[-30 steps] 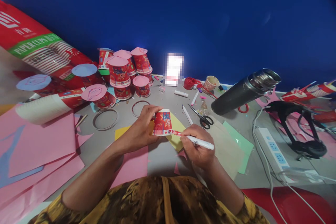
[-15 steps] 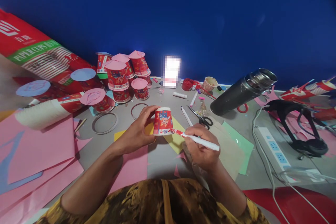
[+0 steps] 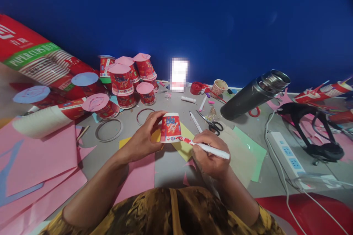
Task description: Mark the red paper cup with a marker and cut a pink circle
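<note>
Cup [image 3: 171,127] inverted, pinched in my left hand [image 3: 143,140]; right hand [image 3: 210,154] grips pen [image 3: 211,148], tip at cup's 4 o'clock rim, axis running 4 to 10.

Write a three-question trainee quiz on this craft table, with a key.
1. True or false: the left hand holds the inverted paper cup.
2. What does the right hand hold?
A scissors
B white pen
C glue stick
3. What lies just behind the right hand, beside the black flask?

Key:
1. True.
2. B, the white pen, its tip at the cup's rim.
3. The scissors.
</note>
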The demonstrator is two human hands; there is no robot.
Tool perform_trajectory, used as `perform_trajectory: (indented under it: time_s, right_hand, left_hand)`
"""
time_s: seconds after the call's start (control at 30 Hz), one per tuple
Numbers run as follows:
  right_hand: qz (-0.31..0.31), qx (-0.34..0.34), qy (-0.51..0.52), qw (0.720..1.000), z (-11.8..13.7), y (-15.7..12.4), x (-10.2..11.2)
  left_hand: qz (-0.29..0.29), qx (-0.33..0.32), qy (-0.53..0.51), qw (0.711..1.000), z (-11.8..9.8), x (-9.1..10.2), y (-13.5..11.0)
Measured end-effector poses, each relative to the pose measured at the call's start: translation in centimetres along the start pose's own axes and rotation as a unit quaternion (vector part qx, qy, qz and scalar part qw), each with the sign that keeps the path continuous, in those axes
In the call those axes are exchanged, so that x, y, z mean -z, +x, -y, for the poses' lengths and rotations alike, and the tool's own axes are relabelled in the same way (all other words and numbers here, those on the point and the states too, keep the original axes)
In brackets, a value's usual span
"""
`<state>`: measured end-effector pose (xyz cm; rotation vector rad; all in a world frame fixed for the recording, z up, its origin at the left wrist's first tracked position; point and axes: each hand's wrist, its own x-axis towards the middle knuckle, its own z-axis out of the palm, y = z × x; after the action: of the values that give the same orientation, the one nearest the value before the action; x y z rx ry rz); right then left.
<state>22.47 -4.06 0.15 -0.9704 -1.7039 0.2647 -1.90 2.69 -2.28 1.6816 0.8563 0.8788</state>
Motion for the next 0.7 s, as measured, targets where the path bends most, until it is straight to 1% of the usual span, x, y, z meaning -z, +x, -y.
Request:
perform_trajectory:
  time_s: [0.53, 0.7]
  right_hand:
    - [0.019, 0.025, -0.003, 1.000, 0.08, 0.19, -0.05]
    - [0.009, 0.014, 0.005, 1.000, 0.18, 0.22, 0.04]
  left_hand:
    - [0.000, -0.005, 0.013, 1.000, -0.04, -0.09, 0.00]
    - [0.003, -0.005, 0.003, 1.000, -0.08, -0.10, 0.05]
